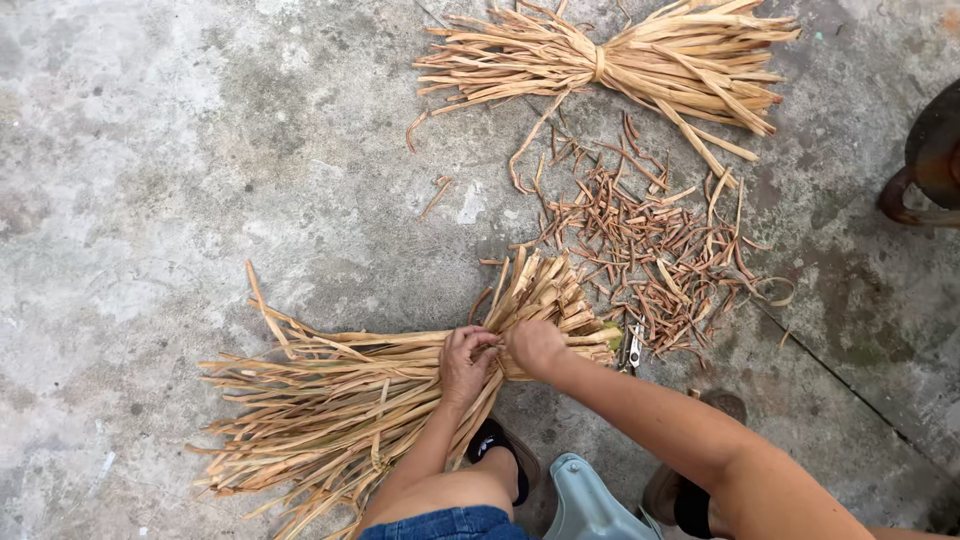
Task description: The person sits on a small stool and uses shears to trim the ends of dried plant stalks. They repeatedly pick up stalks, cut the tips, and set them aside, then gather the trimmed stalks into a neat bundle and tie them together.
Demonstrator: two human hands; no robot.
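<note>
A bundle of dried tan leaf strips (330,400) lies on the concrete floor in front of me, fanning out at both ends. My left hand (466,362) grips its narrow middle, fingers curled around the strips. My right hand (534,345) is closed on the same spot, touching the left hand. A second bundle (610,60), tied at its waist with a strip, lies farther away at the top.
A heap of short reddish-brown trimmed bits (640,245) is scattered between the two bundles. Scissors (632,348) lie just right of my right hand. A pale green stool (590,505) sits between my feet, which wear sandals. A dark rounded object (930,155) stands at the right edge.
</note>
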